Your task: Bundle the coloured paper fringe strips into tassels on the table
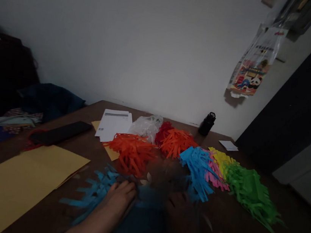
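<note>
A sheet of blue fringed paper [150,198] lies at the table's near edge, its cut strips spreading out at the left. My left hand [122,194] is closed on its left part, fingers curled and pressed together. Over the right part, my right hand [179,207] has its fingers curled at the paper; shadow and motion blur soften its outline. Just beyond my hands sit an orange fringed paper bundle [133,153] and a lighter blue fringed bundle [198,170]. The middle of the sheet is dark and blurred.
Farther back are a second orange bundle [177,142], a red bundle [165,131], a clear plastic bag [147,127], white papers [114,124] and a black bottle [207,124]. Pink, yellow and green bundles [249,190] lie right. Yellow envelopes [21,179] and a black case [61,133] lie left.
</note>
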`<state>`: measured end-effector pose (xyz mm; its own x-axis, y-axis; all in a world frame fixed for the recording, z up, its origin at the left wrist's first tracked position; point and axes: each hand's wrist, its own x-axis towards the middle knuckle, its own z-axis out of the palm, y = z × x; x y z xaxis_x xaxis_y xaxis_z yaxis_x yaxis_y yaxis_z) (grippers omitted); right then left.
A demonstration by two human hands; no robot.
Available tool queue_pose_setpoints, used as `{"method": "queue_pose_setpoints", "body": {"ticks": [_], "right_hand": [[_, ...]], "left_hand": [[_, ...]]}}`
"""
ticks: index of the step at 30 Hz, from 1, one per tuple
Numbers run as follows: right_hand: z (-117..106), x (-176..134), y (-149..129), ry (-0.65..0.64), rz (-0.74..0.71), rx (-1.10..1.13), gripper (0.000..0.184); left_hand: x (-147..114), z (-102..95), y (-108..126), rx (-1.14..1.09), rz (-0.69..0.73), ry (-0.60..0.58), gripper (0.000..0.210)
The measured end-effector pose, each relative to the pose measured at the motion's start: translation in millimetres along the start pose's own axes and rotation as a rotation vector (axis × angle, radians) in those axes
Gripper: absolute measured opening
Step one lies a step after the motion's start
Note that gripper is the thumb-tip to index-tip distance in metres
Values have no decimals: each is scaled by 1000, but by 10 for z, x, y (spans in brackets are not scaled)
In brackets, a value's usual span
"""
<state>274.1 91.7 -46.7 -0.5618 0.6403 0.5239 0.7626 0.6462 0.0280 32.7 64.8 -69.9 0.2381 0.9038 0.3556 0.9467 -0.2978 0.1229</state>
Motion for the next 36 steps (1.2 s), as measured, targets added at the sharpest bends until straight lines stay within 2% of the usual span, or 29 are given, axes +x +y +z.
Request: {"method": "queue_pose_setpoints", "body": {"ticks": [5, 8, 11, 14, 16, 19, 22, 26, 28, 31, 36], "right_hand": [[82, 39, -22, -112, 74, -56, 13], [82, 93, -89, 0, 92, 8, 16], [105, 179, -213, 113, -32, 130, 14], [197, 264, -311, 117, -204, 176, 16], [257, 301, -330, 120, -250, 162, 19], [263, 322, -313, 92, -190, 187, 14], [184, 337, -311, -6, -116, 255, 6], [136, 380, -356, -61, -166, 239, 8], [160, 386, -357, -79, -187, 202, 14], [210, 350, -304, -120, -171, 219, 8], [242, 263, -189, -77, -119, 215, 19]], "left_hand": [[83, -140, 74, 49, -66, -83, 15], [134, -142, 82, 20, -67, -110, 12], [173, -180, 108, -36, -35, -107, 17], [170, -318, 150, -92, 27, -128, 23], [147, -422, 164, -149, 73, -140, 18], [110, -488, 153, -220, 140, -99, 12], [103, -434, 136, -237, 179, -45, 15], [127, -358, 137, -225, 177, 2, 18], [128, -369, 130, -234, 174, -2, 19], [104, -429, 101, -246, 153, -58, 23], [71, -455, 54, -225, 114, -75, 25]]}}
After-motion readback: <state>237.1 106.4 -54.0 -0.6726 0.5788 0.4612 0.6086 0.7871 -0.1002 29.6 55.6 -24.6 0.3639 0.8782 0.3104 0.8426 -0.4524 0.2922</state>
